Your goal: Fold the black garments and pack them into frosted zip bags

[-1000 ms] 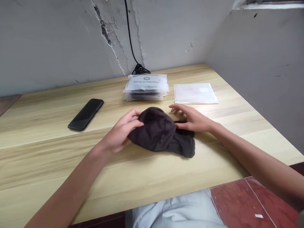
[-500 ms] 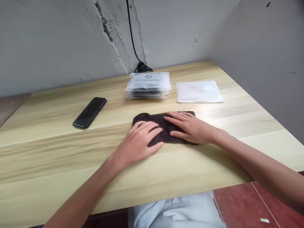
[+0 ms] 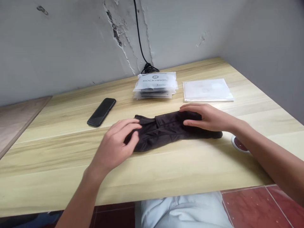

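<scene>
A black cloth garment [image 3: 163, 128], partly unfolded, lies on the table in front of me, wrinkled and with a folded edge across its middle. At its left end is my left hand [image 3: 118, 139], its fingers bent and the thumb apart from them, touching the fabric. My right hand [image 3: 206, 117] rests on the right part of the garment, thumb and fingers spread on the cloth. The palm side of both hands is hidden.
Behind the garment stands a stack of ROCKBROS plastic pouches [image 3: 155, 85], with a flat white pouch [image 3: 207, 90] to its right. A black phone [image 3: 101, 112] lies left. Near my right forearm is a white-rimmed round hole [image 3: 239, 144]. A black cable [image 3: 139, 31] hangs along the wall.
The garment has gone from a compact folded bundle to a longer, looser shape. My left hand has moved left and my right hand right, and the view has shifted a little.
</scene>
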The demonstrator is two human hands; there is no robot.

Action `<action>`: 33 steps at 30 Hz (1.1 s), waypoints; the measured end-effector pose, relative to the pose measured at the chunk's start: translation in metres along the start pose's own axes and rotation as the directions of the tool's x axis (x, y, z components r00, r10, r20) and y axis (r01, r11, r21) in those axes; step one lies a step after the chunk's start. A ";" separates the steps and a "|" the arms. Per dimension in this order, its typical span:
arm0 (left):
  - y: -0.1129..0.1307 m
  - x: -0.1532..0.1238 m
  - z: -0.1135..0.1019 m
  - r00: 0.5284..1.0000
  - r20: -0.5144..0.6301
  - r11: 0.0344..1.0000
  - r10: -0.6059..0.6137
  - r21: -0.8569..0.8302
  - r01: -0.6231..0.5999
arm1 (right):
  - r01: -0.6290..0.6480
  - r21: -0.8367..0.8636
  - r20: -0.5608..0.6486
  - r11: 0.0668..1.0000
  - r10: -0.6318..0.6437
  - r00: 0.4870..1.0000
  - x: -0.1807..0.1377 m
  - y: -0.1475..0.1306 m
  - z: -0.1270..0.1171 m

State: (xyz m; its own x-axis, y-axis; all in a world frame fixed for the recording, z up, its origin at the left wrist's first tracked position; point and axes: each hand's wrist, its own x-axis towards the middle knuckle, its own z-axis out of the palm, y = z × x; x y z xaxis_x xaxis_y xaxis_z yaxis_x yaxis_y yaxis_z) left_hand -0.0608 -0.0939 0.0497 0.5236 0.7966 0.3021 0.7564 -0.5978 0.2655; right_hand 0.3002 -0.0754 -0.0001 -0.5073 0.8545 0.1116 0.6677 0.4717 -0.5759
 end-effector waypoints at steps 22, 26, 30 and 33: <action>-0.006 0.034 0.035 0.925 0.331 0.981 0.185 -0.118 -0.154 | -0.110 0.082 0.171 0.990 0.095 0.981 -0.016 0.008 -0.037; -0.012 0.035 0.031 0.883 0.449 0.990 0.139 -0.082 -0.114 | -0.208 0.104 0.343 0.973 0.161 0.926 -0.021 0.014 -0.043; -0.016 0.031 0.023 0.855 0.515 0.997 0.061 -0.062 -0.034 | -0.199 0.070 0.376 0.978 0.159 0.913 -0.020 0.010 -0.036; -0.013 0.029 0.022 0.855 0.513 0.997 0.071 -0.069 -0.042 | -0.206 0.077 0.378 0.976 0.162 0.911 -0.020 0.006 -0.035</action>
State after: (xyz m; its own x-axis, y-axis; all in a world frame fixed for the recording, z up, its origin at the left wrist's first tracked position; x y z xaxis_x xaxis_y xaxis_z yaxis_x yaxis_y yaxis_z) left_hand -0.0468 -0.0605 0.0350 0.7029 0.6846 -0.1928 0.7051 -0.6352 0.3150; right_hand 0.3332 -0.0819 0.0226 -0.5599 0.7731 -0.2981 0.7137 0.2673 -0.6474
